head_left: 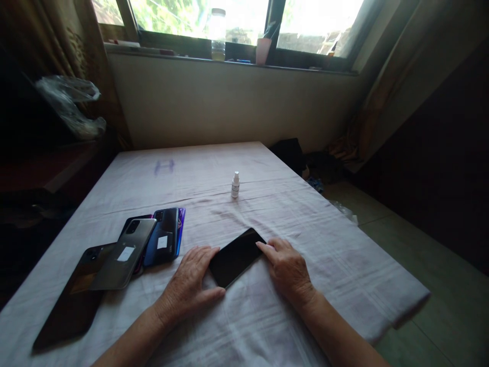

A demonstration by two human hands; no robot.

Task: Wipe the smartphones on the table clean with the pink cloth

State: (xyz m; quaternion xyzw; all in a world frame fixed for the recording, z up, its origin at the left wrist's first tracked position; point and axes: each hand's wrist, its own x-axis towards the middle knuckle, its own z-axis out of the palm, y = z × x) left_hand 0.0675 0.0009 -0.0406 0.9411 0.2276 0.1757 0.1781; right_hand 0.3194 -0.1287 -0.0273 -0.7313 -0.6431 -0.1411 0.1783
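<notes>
Dark phone [237, 257] between two hands
Its blank, black screen faces up, on the person's side of the white bottle [235, 186]. The left hand [191, 275], spread wide, holds one end; the right hand [288, 265], loosely curled, grips the opposite end.

1. Here's my left hand [194, 275], masking part of the phone's [237, 257] left end; its back is turned down, out of sight.
2. Across now to my right hand [288, 265]: it hides the opposite corner, its outer fingers curled from view.
3. Both my forearms [133, 336] run off the bottom edge.
4. Over at the pile, the grey phone [118, 272] covers part of the dark phone [72, 300]; any writing on the white stickers [125, 254] is too small to tell.
5. The bottle's [235, 187] fine print? Unreadable.
6. That purple mark [164, 166] is a blur.
7. And the window [198, 18], cut off above, glares white.
</notes>
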